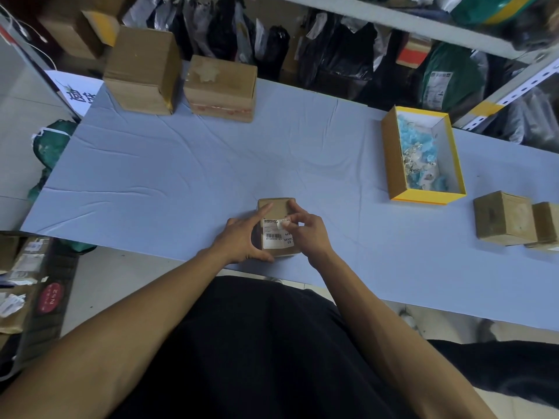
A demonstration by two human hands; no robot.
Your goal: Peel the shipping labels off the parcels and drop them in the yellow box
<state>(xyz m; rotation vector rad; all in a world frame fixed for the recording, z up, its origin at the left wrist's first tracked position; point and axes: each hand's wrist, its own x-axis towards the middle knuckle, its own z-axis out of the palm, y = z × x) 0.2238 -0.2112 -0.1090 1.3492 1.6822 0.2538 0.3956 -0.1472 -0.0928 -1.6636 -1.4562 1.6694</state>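
A small brown parcel (pixel 276 208) lies on the table near its front edge, with a white shipping label (pixel 273 237) on its top face. My left hand (pixel 243 237) grips the parcel from its left side, thumb under its near edge. My right hand (pixel 308 231) pinches the label's upper right corner, which is curled up off the cardboard. The yellow box (pixel 423 197) stands open at the right of the table, with crumpled blue and white label scraps inside it.
Two larger cardboard boxes (pixel 142 71) (pixel 220 86) stand at the table's far left. Two small brown parcels (pixel 503 219) (pixel 546 223) sit at the right edge. Bagged parcels fill the shelves behind. A carton of packages (pixel 27 276) sits on the floor to my left.
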